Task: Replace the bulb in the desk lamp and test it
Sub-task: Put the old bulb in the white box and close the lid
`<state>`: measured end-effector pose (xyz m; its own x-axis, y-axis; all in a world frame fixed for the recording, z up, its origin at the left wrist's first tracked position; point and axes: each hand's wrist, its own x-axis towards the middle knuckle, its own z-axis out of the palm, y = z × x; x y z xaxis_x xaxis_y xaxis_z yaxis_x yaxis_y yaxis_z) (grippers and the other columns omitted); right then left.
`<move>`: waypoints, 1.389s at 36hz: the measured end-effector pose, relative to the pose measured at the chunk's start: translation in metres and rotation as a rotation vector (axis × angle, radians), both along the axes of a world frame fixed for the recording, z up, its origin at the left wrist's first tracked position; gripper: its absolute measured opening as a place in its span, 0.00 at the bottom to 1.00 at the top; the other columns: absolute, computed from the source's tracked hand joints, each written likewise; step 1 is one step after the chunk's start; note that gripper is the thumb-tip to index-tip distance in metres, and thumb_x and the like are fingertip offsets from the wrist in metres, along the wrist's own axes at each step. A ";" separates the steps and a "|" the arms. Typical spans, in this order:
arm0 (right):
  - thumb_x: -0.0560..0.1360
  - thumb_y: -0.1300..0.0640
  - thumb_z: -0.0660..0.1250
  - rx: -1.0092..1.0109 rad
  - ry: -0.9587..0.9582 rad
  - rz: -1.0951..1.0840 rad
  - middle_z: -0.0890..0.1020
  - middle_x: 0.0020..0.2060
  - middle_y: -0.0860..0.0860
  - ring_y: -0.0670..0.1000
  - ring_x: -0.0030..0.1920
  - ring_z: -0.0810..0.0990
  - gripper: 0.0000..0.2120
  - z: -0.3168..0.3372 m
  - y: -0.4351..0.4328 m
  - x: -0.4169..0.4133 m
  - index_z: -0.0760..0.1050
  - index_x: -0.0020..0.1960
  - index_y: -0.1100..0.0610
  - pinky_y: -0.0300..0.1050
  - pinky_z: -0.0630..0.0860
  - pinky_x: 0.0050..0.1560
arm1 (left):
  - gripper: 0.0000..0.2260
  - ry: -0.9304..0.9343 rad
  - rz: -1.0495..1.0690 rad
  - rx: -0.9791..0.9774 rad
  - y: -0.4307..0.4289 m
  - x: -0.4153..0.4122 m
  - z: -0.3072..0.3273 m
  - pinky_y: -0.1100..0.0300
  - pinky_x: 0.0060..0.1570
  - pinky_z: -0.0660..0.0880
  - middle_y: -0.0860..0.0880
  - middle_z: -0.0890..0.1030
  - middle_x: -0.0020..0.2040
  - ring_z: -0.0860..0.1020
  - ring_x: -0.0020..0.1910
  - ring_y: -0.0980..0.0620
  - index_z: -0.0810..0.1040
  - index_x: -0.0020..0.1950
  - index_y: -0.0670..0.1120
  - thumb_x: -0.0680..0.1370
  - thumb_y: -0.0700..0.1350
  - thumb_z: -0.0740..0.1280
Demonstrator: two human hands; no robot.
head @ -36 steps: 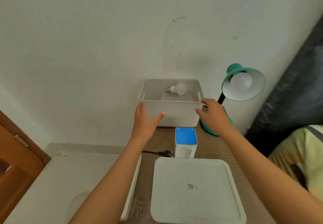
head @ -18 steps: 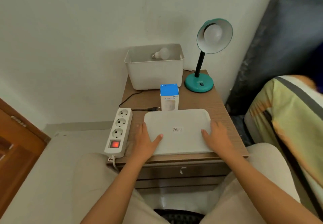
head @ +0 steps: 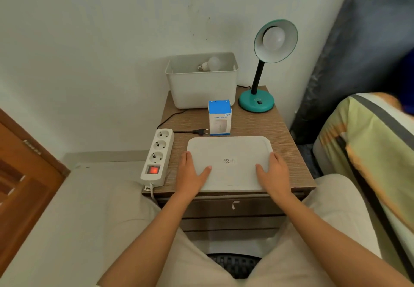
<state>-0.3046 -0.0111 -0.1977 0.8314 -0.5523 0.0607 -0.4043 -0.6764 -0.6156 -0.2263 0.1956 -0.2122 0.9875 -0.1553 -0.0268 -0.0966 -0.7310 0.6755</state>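
A teal desk lamp (head: 257, 102) stands at the back right of the small wooden table (head: 284, 129), with an unlit white bulb (head: 273, 37) in its shade. A spare bulb (head: 212, 64) lies inside the white bin (head: 201, 89) at the back. The lamp's black plug (head: 200, 131) lies loose on the table beside the white power strip (head: 157, 156), whose red switch glows. My left hand (head: 192, 174) and my right hand (head: 272, 173) rest flat, fingers apart, on the edges of a white lid (head: 230, 152) at the front.
A blue and white humidifier box (head: 219, 117) stands between the lid and the bin. A wooden door (head: 20, 174) is at the left, a bed with a patterned cover (head: 369, 143) at the right. Drawers sit below the tabletop.
A second ago my hands were up by the white bin. They have come back and down onto the white lid, and my view has pulled back from the table.
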 end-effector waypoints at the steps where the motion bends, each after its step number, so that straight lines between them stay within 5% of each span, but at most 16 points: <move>1: 0.75 0.53 0.63 0.005 -0.017 -0.002 0.71 0.65 0.60 0.58 0.64 0.69 0.25 0.002 0.001 -0.002 0.64 0.67 0.64 0.54 0.69 0.66 | 0.39 -0.006 0.005 -0.021 0.001 -0.002 0.002 0.55 0.69 0.56 0.46 0.53 0.77 0.54 0.74 0.47 0.49 0.76 0.41 0.75 0.57 0.65; 10: 0.75 0.53 0.64 0.057 -0.217 0.009 0.67 0.69 0.57 0.57 0.68 0.67 0.29 0.047 0.009 0.005 0.60 0.71 0.61 0.53 0.66 0.67 | 0.39 -0.134 0.021 -0.180 0.013 0.009 0.053 0.54 0.68 0.58 0.48 0.54 0.77 0.56 0.74 0.49 0.49 0.76 0.45 0.74 0.56 0.68; 14: 0.73 0.56 0.66 0.007 -0.342 0.054 0.72 0.63 0.58 0.56 0.63 0.71 0.24 0.088 0.009 0.034 0.66 0.66 0.62 0.45 0.67 0.62 | 0.37 -0.227 0.020 -0.187 0.017 0.036 0.094 0.52 0.66 0.61 0.47 0.59 0.74 0.60 0.72 0.47 0.55 0.74 0.44 0.73 0.56 0.69; 19: 0.72 0.58 0.66 0.017 -0.327 0.089 0.73 0.60 0.61 0.60 0.62 0.70 0.19 0.128 0.003 0.087 0.69 0.59 0.67 0.48 0.66 0.60 | 0.31 -0.299 0.044 -0.213 0.018 0.080 0.131 0.69 0.51 0.59 0.45 0.67 0.68 0.66 0.65 0.50 0.64 0.68 0.41 0.72 0.52 0.71; 25: 0.71 0.59 0.67 0.042 -0.342 0.126 0.75 0.49 0.57 0.53 0.46 0.70 0.11 0.152 -0.005 0.161 0.70 0.49 0.64 0.36 0.58 0.39 | 0.27 -0.284 0.046 -0.188 0.013 0.153 0.159 0.59 0.54 0.65 0.44 0.69 0.65 0.68 0.62 0.47 0.66 0.65 0.41 0.72 0.51 0.72; 32: 0.72 0.57 0.66 0.110 -0.263 0.150 0.75 0.56 0.59 0.55 0.53 0.73 0.16 0.156 -0.016 0.240 0.71 0.56 0.65 0.41 0.66 0.50 | 0.28 -0.215 0.077 -0.178 0.003 0.227 0.163 0.60 0.54 0.65 0.44 0.69 0.66 0.69 0.62 0.47 0.66 0.66 0.41 0.72 0.52 0.71; 50: 0.73 0.55 0.65 0.052 -0.233 0.160 0.72 0.43 0.54 0.54 0.44 0.72 0.10 0.135 -0.042 0.329 0.67 0.42 0.61 0.43 0.64 0.40 | 0.25 -0.173 0.084 -0.070 -0.025 0.327 0.141 0.57 0.51 0.68 0.45 0.70 0.65 0.71 0.61 0.46 0.67 0.66 0.42 0.75 0.56 0.65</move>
<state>0.0247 -0.0528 -0.0628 0.8755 -0.4224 0.2349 -0.1386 -0.6851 -0.7151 0.1005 0.1703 -0.0708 0.9860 -0.0676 0.1521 -0.1561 -0.6930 0.7038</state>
